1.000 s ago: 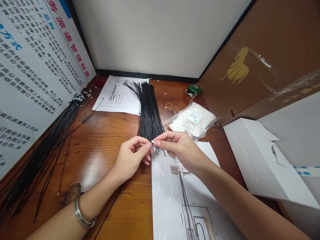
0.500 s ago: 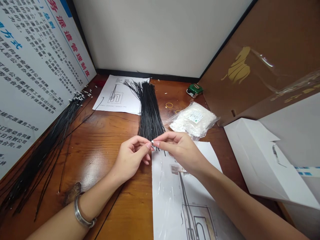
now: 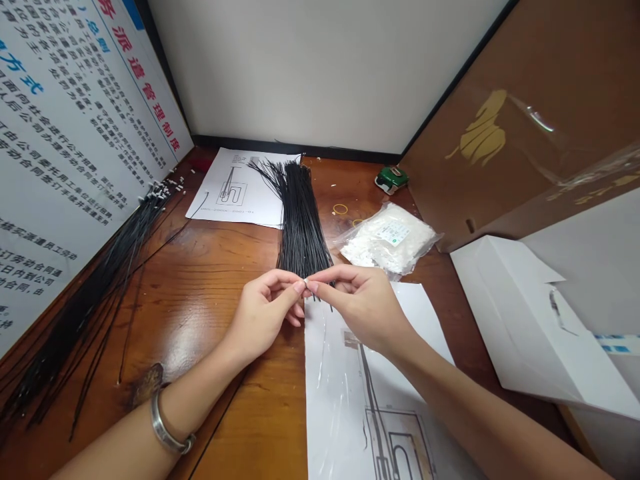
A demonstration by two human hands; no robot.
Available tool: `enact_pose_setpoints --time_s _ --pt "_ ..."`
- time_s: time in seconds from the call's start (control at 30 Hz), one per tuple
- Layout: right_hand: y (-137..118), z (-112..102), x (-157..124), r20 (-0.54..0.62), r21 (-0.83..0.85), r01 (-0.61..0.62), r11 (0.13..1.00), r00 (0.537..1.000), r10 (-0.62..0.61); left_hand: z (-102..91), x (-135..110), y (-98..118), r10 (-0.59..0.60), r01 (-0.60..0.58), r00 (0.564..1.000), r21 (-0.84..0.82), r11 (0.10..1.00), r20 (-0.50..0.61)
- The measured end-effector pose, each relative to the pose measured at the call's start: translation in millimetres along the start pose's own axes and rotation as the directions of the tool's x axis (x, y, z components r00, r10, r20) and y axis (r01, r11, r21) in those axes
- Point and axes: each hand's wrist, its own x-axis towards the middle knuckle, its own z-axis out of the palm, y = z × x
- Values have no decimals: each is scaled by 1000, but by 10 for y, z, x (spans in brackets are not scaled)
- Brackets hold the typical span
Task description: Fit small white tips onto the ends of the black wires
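My left hand [image 3: 270, 313], with a silver bangle at the wrist, is closed in a pinch on a thin black wire [image 3: 220, 423] that trails below the forearm. My right hand [image 3: 363, 303] pinches a tiny white connector [image 3: 305, 283] where the fingertips of both hands meet. The fingers mostly cover the join between wire and connector. Just beyond the hands lies a thick bundle of black wires [image 3: 303, 220]. Under my right hand is a printed drawing sheet [image 3: 333, 400].
At the left, black wires with white connector ends [image 3: 110, 260] lie along a printed board [image 3: 65, 153]. A clear bag of white parts [image 3: 390, 237], a green tape measure [image 3: 391, 179] and a white box [image 3: 520, 320] are at the right. A second drawing sheet [image 3: 210, 193] lies behind.
Both hands stay pinched together at nearly the same spot, with the fingertips slightly shifted and less of the white connector showing. The view has moved slightly.
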Motion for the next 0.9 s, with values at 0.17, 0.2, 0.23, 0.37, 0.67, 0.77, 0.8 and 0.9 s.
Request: enact_pose_setpoints --time_s 0.17,0.2,0.23,0.37,0.67,0.77,0.8,0.9 --pt "-21 -8 -3 -22 3 -9 1000 1000 9 1 -15 17 -8 8 1000 -26 1000 -1" --pt "-26 -9 -3 -22 -2 -5 1000 1000 5 0 -17 18 -8 8 1000 -26 1000 -3" --pt "-30 -11 -3 -22 -7 -1 1000 1000 1 -1 -18 19 -9 9 1000 -26 1000 -6" --pt "-41 -19 0 -19 -17 10 1000 1000 -10 -2 -22 26 -13 13 1000 -22 1000 -12" --pt "-24 -29 0 19 -48 10 999 1000 -9 14 -27 50 -33 33 999 -29 999 -5" --pt "-17 -25 4 30 -41 -6 999 1000 7 15 -27 49 -36 36 999 -24 999 -5" --pt "-16 -24 4 33 -38 -11 999 999 12 15 -27 50 -37 37 999 -22 999 -4" --pt "-19 -27 1 37 -46 -13 999 999 15 14 -28 60 -40 40 999 -18 999 -4"
